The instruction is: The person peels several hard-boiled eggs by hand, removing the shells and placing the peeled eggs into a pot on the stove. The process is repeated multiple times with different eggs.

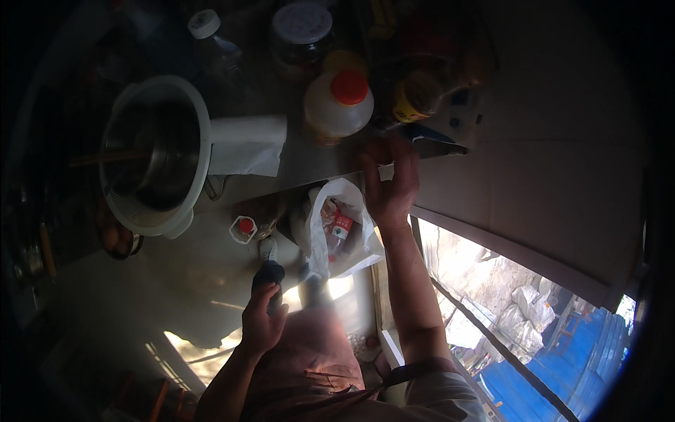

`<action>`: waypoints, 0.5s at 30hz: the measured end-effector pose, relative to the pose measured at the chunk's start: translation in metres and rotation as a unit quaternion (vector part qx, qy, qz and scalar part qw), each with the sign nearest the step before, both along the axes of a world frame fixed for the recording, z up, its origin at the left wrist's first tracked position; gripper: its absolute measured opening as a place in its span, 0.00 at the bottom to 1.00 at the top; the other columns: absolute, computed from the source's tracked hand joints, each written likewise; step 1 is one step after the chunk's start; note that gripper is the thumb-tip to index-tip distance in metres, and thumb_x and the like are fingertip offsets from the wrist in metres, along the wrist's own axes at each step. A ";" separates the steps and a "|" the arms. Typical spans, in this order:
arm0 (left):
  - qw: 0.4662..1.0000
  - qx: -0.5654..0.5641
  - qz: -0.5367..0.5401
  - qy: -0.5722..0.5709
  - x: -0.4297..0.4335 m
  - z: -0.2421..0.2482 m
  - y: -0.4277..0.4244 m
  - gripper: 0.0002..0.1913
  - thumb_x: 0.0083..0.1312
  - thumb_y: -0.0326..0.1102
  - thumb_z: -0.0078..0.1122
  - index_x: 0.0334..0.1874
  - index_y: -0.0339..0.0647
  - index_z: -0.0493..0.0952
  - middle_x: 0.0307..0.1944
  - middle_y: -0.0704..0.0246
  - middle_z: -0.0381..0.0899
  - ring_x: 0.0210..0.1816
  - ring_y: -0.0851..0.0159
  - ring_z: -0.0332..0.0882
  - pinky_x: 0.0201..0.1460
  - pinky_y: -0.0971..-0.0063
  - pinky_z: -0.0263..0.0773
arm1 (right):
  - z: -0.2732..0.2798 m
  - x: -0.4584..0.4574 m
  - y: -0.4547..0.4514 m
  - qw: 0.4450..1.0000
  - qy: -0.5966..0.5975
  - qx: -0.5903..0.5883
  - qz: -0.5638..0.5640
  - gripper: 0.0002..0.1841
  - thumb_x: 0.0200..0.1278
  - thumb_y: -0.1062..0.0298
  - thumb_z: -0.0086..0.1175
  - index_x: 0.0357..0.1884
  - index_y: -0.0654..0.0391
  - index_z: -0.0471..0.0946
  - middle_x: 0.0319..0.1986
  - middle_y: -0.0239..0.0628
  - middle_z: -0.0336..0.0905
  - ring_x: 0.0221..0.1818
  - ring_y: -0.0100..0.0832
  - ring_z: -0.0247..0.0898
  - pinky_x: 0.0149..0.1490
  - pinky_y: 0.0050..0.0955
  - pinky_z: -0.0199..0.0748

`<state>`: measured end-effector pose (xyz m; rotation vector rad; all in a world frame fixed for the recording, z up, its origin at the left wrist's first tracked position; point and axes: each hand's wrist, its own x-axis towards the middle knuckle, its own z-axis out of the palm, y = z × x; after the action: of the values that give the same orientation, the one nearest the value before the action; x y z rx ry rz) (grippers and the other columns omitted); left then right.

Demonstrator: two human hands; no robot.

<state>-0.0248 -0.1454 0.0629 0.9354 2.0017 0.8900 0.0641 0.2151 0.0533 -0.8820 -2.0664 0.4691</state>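
My right hand [391,184] reaches over the counter's front edge, its fingers bent around or beside something dark; whether it holds anything is hard to see in the shadow. Just behind the fingers lies a dark blue and white packet [435,134], near a jar with a yellow label [410,103]. A pale jug with a red cap [339,108] stands to the left of the fingers. My left hand [264,319] hangs low in front of my body, fingers slightly bent and apart, with nothing visible in it. Below the counter edge, a white plastic bag [321,237] holds a red-labelled plastic bottle [338,232].
On the counter's left are a white plastic colander [202,132] around a metal pot and a paper roll [248,137]. Behind stand a clear bottle [219,47] and a lidded glass jar [301,31]. A bowl of eggs [117,241] is at left, a red-capped container [244,229] below.
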 end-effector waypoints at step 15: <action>1.000 0.003 -0.001 -0.012 -0.001 -0.002 -0.003 0.23 0.65 0.32 0.71 0.61 0.33 0.77 0.60 0.50 0.81 0.62 0.45 0.81 0.65 0.59 0.76 | -0.006 0.005 -0.010 0.995 -0.093 -0.014 -0.026 0.25 0.59 0.67 0.72 0.59 0.55 0.79 0.47 0.39 0.81 0.50 0.45 0.76 0.54 0.42 0.74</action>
<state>-0.0258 -0.1483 0.0605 0.9257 1.9777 0.9029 0.0687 0.2055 0.0471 -1.0265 -2.2046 0.4006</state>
